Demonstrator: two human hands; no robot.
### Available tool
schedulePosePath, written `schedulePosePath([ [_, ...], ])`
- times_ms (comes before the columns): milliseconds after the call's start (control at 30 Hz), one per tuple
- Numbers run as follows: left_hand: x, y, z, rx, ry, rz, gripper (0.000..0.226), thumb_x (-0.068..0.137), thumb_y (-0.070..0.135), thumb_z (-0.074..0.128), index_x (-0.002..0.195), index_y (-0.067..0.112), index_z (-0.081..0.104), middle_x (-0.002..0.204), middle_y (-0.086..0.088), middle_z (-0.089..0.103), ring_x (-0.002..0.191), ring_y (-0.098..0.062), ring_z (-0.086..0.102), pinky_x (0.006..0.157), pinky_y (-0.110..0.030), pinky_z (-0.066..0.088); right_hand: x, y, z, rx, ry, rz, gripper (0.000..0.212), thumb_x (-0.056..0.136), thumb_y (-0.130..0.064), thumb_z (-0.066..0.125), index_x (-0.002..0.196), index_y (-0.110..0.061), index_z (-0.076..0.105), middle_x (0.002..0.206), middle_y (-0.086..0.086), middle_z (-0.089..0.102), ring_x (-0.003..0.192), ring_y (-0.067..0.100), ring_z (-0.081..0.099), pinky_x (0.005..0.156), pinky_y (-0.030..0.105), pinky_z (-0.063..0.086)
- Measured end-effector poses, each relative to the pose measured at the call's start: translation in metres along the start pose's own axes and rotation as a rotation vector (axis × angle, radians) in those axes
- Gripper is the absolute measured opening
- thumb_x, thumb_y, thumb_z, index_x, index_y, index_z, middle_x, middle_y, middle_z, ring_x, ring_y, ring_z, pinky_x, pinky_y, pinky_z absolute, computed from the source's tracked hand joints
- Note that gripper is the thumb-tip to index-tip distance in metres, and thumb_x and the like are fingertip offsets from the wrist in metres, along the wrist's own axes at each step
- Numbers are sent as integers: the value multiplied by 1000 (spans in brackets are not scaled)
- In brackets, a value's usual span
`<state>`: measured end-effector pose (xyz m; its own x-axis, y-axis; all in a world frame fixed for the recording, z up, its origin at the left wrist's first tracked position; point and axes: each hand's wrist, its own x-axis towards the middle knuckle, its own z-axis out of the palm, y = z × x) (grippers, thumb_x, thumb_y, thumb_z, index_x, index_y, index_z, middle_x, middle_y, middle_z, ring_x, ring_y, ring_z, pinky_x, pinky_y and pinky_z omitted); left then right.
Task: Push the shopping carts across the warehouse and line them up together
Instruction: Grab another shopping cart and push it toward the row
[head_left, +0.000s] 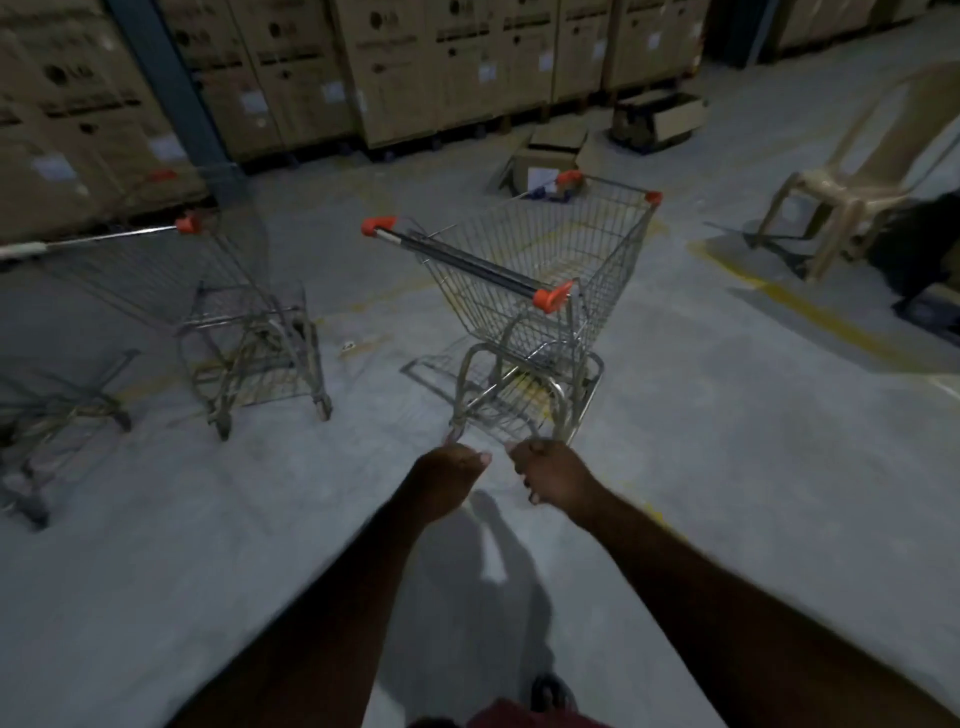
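A wire shopping cart (545, 270) with orange corner caps stands on the concrete floor in the middle of the view, its black handle bar (467, 260) facing me. My left hand (449, 480) and my right hand (553, 478) are stretched out in front of me with fingers curled into fists. They are well below the handle bar, and in the image they lie against the cart's lower frame. I see nothing held in either fist. A second cart (234, 312) stands to the left. Part of a third cart frame (57, 410) shows at the far left edge.
Tall stacked cardboard cartons (415, 67) and a blue steel column (166, 83) line the back. Open boxes (550, 150) lie on the floor behind the middle cart. A beige plastic chair (831, 208) stands at the right, near a yellow floor line (810, 306).
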<state>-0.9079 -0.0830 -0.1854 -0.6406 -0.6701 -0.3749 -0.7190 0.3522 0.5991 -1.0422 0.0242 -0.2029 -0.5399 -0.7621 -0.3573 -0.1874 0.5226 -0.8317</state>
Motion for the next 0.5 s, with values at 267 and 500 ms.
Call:
schedulePosePath([
  [267, 114, 34, -96, 94, 206, 255, 55, 85, 55, 49, 121, 19, 69, 122, -6, 69, 113, -24, 62, 93, -35, 50, 110, -119, -18, -13, 219, -302, 19, 99, -26, 59, 86, -16, 68, 83, 0, 68, 83, 19, 64, 74, 28, 44],
  [500, 227, 47, -174, 182, 263, 462, 45, 86, 50, 52, 121, 27, 67, 123, -3, 65, 113, -24, 61, 93, -42, 52, 192, -183, -32, -243, 508, -490, 29, 99, -30, 61, 117, -9, 71, 109, 7, 72, 98, 21, 65, 82, 30, 49],
])
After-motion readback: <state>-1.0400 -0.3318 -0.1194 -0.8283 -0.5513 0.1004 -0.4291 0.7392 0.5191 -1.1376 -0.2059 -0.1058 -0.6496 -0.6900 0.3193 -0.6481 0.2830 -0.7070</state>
